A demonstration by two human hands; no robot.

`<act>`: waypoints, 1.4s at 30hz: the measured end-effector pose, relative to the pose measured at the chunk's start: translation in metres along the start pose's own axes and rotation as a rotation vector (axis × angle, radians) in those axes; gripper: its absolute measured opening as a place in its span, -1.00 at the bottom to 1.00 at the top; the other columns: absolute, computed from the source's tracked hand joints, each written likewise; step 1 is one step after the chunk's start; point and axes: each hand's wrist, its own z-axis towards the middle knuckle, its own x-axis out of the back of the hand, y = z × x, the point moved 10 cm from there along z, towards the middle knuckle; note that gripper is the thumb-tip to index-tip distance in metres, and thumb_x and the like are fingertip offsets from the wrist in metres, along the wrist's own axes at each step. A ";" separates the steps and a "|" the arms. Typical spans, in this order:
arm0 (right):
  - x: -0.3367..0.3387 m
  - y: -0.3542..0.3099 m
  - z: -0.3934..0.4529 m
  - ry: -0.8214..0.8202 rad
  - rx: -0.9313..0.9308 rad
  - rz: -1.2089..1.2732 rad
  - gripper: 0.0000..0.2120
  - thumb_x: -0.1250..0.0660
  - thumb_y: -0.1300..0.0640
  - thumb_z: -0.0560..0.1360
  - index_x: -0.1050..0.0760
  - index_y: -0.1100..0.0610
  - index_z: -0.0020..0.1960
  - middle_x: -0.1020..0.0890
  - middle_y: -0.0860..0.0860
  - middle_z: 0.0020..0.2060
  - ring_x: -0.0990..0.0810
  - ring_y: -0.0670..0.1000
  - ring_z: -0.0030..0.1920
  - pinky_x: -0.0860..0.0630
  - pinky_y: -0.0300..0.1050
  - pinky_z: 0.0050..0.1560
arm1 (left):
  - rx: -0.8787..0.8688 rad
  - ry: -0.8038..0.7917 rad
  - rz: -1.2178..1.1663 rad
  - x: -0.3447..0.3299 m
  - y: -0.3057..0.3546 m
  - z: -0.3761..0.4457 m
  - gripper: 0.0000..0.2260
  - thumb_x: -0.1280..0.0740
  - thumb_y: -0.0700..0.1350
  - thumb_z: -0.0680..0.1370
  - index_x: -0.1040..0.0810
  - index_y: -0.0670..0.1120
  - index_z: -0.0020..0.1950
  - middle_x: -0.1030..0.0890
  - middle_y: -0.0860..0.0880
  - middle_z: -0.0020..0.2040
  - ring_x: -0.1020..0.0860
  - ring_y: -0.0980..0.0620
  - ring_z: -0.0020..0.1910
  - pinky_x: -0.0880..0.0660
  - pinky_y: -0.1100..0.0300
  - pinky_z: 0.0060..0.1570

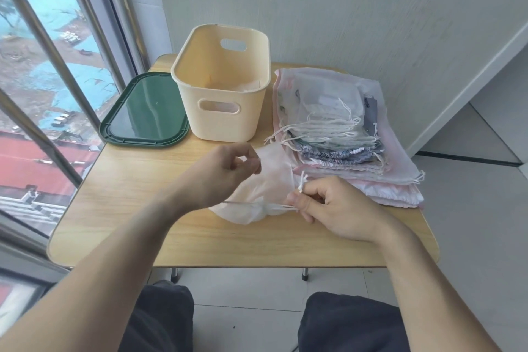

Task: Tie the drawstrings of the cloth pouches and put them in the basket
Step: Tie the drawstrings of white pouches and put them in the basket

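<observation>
A pale, thin cloth pouch (267,183) lies on the wooden table (143,208) between my hands. My left hand (221,171) pinches the pouch's upper edge with thumb and fingers. My right hand (328,206) pinches the white drawstring (281,207) at the pouch's gathered mouth, its knotted ends sticking up by my fingertips. Behind them stands the cream plastic basket (225,111) with handle slots; a pale cloth lies at its bottom. A stack of untied pouches (337,134) with loose white strings sits to the basket's right.
A dark green lid (145,111) lies flat left of the basket, near the window rails (65,71). A white wall rises behind the table. My dark-trousered knees are below the table's near edge, over a tiled floor.
</observation>
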 end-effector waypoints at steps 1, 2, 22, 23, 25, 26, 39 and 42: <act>0.002 -0.001 -0.001 -0.005 0.012 0.005 -0.53 -0.29 -0.13 0.62 -0.51 0.12 -0.36 -0.59 0.10 -0.39 -0.51 0.05 -0.38 -0.49 0.02 -0.19 | 0.010 0.000 0.001 0.002 0.000 0.000 -0.80 -0.23 -0.05 0.66 -0.54 -0.03 -0.12 -0.33 -0.02 -0.42 -0.22 0.00 -0.45 -0.20 0.16 -0.47; 0.003 -0.001 -0.002 -0.015 0.016 0.004 -0.52 -0.30 -0.13 0.62 -0.50 0.13 -0.37 -0.55 0.08 -0.43 -0.50 0.09 -0.38 -0.50 0.07 -0.18 | 0.016 0.006 0.008 0.005 0.000 0.001 -0.80 -0.23 -0.05 0.66 -0.55 -0.03 -0.12 -0.33 -0.03 -0.42 -0.21 0.00 -0.46 -0.20 0.16 -0.48; -0.033 -0.010 0.001 -0.204 -0.035 0.030 -0.52 -0.30 -0.08 0.63 -0.43 0.11 -0.40 -0.50 -0.06 -0.53 -0.38 -0.11 -0.49 -0.37 -0.20 -0.28 | 0.105 0.271 0.469 0.055 -0.006 -0.014 -0.61 -0.20 0.16 0.62 -0.61 -0.13 -0.06 -0.67 -0.05 -0.12 -0.59 -0.07 -0.11 -0.51 0.05 -0.08; -0.033 -0.011 0.002 -0.201 -0.034 0.022 -0.50 -0.29 -0.09 0.64 -0.46 0.13 -0.40 -0.51 -0.05 -0.53 -0.39 -0.13 -0.49 -0.38 -0.23 -0.27 | 0.152 0.154 0.476 0.043 -0.008 -0.016 -0.54 -0.17 0.21 0.60 -0.64 -0.12 -0.15 -0.67 -0.07 -0.20 -0.60 -0.07 -0.17 -0.54 0.03 -0.09; -0.033 -0.011 0.004 -0.197 -0.034 0.016 -0.48 -0.28 -0.10 0.64 -0.49 0.17 -0.40 -0.52 -0.04 -0.52 -0.39 -0.16 -0.50 -0.37 -0.25 -0.26 | 0.230 -0.081 0.481 0.012 -0.014 -0.023 -0.44 -0.14 0.31 0.58 -0.67 -0.10 -0.21 -0.68 -0.07 -0.25 -0.62 -0.04 -0.21 -0.57 0.04 -0.08; -0.033 -0.011 0.006 -0.199 -0.038 0.020 -0.48 -0.27 -0.11 0.64 -0.51 0.19 -0.39 -0.54 -0.02 -0.51 -0.39 -0.17 -0.50 -0.36 -0.27 -0.27 | 0.244 -0.160 0.513 -0.001 -0.016 -0.026 -0.40 -0.13 0.35 0.56 -0.67 -0.12 -0.20 -0.68 -0.08 -0.23 -0.61 -0.03 -0.20 -0.57 0.05 -0.08; 0.022 -0.024 0.058 0.286 -0.014 0.733 -0.75 -0.22 0.10 0.68 -0.56 0.27 0.12 -0.68 0.08 -0.18 -0.63 -0.05 -0.31 -0.55 -0.20 -0.31 | 0.118 -0.314 0.453 -0.034 -0.021 -0.027 -0.64 -0.41 0.22 0.50 -0.60 -0.08 -0.22 -0.57 0.02 -0.29 -0.47 0.06 -0.32 -0.40 0.18 -0.28; 0.029 -0.038 0.073 0.329 0.033 0.312 -0.49 -0.22 -0.01 0.68 -0.30 0.23 0.53 -0.51 0.03 0.38 -0.61 -0.23 0.18 -0.49 -0.31 0.21 | 0.098 -0.275 0.411 -0.030 -0.017 -0.026 -0.75 -0.48 0.16 0.47 -0.61 0.00 -0.16 -0.59 0.10 -0.22 -0.51 0.15 -0.26 -0.39 0.29 -0.28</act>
